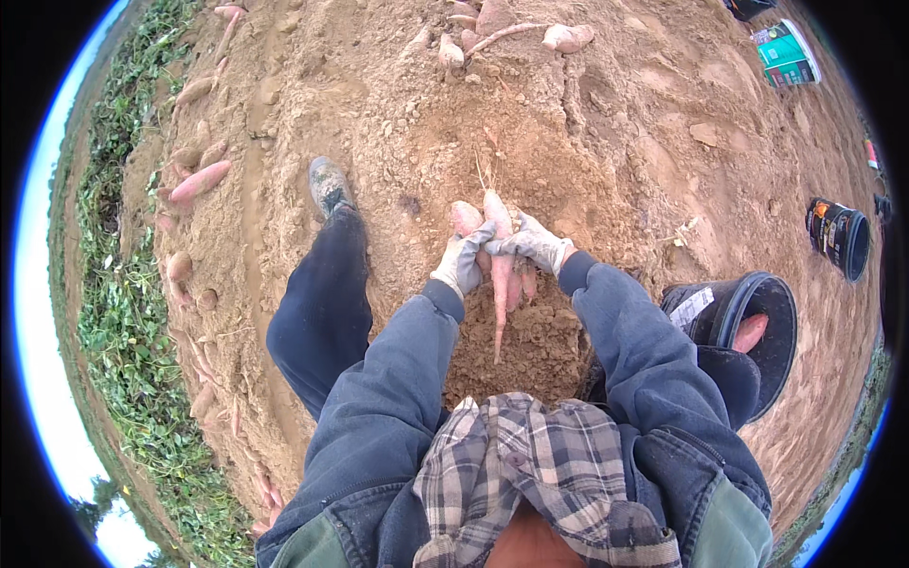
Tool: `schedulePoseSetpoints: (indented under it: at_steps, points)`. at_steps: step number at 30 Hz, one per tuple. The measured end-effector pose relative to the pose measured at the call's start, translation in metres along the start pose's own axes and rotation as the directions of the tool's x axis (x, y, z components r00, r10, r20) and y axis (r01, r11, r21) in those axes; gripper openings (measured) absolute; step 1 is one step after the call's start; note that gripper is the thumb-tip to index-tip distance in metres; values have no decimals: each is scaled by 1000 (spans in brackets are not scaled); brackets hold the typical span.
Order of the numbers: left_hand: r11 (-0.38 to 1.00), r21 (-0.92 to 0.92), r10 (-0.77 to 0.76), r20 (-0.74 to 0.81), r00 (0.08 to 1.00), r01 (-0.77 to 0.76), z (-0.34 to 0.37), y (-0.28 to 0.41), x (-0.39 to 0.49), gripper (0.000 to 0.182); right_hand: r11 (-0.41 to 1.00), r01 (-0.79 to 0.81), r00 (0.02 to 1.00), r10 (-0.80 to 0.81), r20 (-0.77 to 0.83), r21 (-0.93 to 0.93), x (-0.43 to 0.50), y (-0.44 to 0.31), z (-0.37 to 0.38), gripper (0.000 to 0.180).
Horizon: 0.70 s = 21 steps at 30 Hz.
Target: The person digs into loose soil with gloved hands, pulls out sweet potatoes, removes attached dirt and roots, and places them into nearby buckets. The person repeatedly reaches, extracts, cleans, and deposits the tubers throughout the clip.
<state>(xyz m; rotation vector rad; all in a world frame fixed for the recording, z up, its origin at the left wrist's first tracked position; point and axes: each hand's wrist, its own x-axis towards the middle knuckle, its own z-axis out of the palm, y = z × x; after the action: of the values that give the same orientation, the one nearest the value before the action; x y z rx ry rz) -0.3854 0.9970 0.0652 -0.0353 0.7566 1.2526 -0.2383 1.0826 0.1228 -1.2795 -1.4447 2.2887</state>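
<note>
A cluster of pink sweet potatoes (501,273) is held between my two gloved hands above loosened soil. My left hand (461,260), in a pale work glove, grips the cluster's left side, beside a rounder root (466,217). From the right, my right hand (531,243) closes around the top of the cluster, its fingers over the long tapering root. Thin rootlets (488,170) stick out at the far end. More small roots (524,282) hang below my right hand, partly hidden by it. Both palms are out of sight.
A black bucket (699,312) lies tipped at my right with a sweet potato (750,332) inside. Beyond are another black bucket (838,239) and a green-and-white bucket (787,54). Sweet potatoes (201,182) lie in a row at left, near green vines (135,334); others (490,28) lie ahead.
</note>
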Motion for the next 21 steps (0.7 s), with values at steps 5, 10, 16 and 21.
schedulePoseSetpoints:
  at_steps: [5,10,16,21]
  points:
    - [934,236,212,235,949,-267,128,15,-55,41,952,290,950,-299,-94,-99,-103,-68,-31,85]
    - [791,180,398,575,715,-585,297,-31,-98,52,795,508,762,-594,-256,-332,-291,-131,-90,71]
    - [635,353,54,867,495,-687,427,-140,-144,100,866,229,491,-497,-716,-444,-524,-63,-202,53]
    - [271,555,-284,827,485,-787,345,-107,-117,69,970,-49,501,-184,-845,-240,-530,20,-267,52]
